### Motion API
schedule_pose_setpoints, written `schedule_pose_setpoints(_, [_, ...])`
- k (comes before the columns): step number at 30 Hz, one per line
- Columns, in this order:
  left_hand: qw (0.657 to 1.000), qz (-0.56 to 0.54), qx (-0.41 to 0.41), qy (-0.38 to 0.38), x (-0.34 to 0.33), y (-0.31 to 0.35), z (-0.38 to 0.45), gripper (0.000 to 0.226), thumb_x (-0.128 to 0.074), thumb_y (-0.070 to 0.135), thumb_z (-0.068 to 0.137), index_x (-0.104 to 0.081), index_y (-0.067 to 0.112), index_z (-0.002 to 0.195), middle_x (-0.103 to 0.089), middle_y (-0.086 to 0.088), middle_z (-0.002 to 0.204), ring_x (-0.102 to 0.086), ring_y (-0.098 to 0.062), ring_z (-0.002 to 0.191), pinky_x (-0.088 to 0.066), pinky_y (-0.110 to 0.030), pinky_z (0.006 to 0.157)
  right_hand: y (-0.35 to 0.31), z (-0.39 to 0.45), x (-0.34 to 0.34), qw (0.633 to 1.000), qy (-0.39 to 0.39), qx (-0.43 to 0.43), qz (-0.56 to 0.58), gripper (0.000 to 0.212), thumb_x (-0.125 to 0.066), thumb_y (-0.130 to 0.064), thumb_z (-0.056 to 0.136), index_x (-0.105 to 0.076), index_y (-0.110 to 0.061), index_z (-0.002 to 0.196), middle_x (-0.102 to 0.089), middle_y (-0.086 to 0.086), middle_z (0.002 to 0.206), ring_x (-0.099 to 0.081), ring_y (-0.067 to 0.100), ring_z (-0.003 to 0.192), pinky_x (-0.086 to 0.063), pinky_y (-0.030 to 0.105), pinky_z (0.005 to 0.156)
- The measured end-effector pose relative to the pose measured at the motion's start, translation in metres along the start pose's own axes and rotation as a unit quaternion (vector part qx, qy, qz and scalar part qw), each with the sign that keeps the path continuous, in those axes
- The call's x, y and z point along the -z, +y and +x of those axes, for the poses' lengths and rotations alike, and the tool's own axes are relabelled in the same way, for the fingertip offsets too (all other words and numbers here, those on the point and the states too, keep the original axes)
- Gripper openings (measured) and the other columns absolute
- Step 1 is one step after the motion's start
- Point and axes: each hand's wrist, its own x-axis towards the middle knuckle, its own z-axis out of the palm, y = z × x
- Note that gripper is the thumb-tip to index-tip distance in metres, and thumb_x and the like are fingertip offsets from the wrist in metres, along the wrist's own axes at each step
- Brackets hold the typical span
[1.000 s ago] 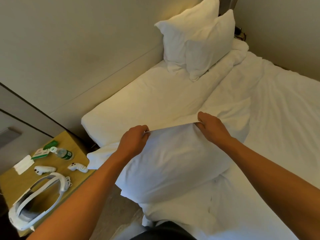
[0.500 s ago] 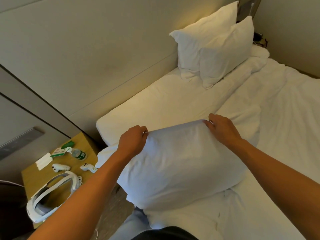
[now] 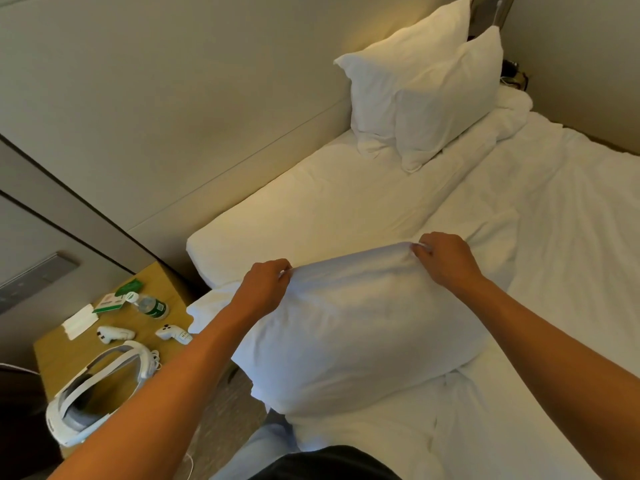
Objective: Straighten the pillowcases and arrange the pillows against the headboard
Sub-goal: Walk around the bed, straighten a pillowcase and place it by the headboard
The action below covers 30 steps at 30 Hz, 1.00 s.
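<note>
A white pillow stands on its lower edge at the near side of the bed. My left hand pinches its upper left corner. The upper right corner is pinched by my right hand. Two more white pillows lean upright against the beige headboard at the far end, one overlapping the other. The white sheet between them and the held pillow lies bare.
A wooden bedside table at the left carries a white headset, two white controllers, a water bottle and small packets. A rumpled white duvet covers the right of the bed.
The pillowcase's loose flat flap between my hands has been drawn in, and the pillow's top edge now bulges round. My hands stay on both corners; the view shifted slightly.
</note>
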Motion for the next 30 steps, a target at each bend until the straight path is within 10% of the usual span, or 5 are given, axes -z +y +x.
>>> schedule_pose_setpoints(9, [0.995,0.015,-0.015,0.093,0.016,0.010,0.001,0.032,-0.046,0.026,0.106,-0.069,0.007,0.095,-0.073,-0.012,0.088,-0.066,-0.032,0.079,-0.057,-0.046,0.077,-0.023,-0.008,0.035,0.992,0.120,0.018,0.037,0.038,-0.050,-0.034,0.109,-0.067,-0.008,0.087,-0.069,0.008,0.079,-0.062,0.026,0.069,-0.053,0.042,0.066])
schedule_pose_setpoints(22, [0.960,0.012,-0.059,0.273,0.148,0.057,0.020,0.023,-0.051,0.025,0.102,-0.066,0.019,0.085,-0.053,0.006,0.063,-0.054,-0.027,0.068,-0.036,-0.031,0.061,-0.095,0.044,0.143,0.949,0.284,0.087,0.104,0.034,-0.055,-0.030,0.105,-0.050,-0.020,0.074,-0.051,-0.005,0.070,-0.049,0.018,0.063,-0.030,0.030,0.061])
schedule_pose_setpoints(30, [0.963,0.000,-0.037,0.267,0.148,0.023,0.028,0.026,-0.048,0.032,0.105,-0.071,0.019,0.106,-0.073,-0.004,0.091,-0.060,-0.023,0.079,-0.041,-0.031,0.068,-0.117,0.055,0.125,0.968,0.223,0.063,0.092,0.035,-0.052,-0.036,0.108,-0.067,-0.012,0.087,-0.063,0.001,0.084,-0.057,0.021,0.075,-0.041,0.031,0.070])
